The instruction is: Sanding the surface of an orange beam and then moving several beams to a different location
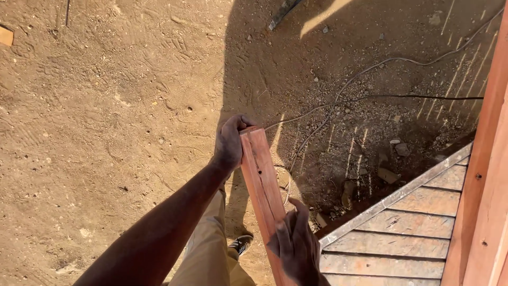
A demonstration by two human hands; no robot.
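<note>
Left hand (230,144) closes over the top end of the reddish timber plank (263,185); right hand (294,244) clasps its edge lower down, 2 grips steadying it above sandy ground (106,106).

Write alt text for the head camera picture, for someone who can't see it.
Seen from above, a person's left hand grips the far end of a reddish wooden plank while the right hand holds it nearer. Sandy ground with cables lies below.

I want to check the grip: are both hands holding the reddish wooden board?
Yes, the left hand grips the top end of the reddish wooden board, and the right hand clasps it lower down.
</note>
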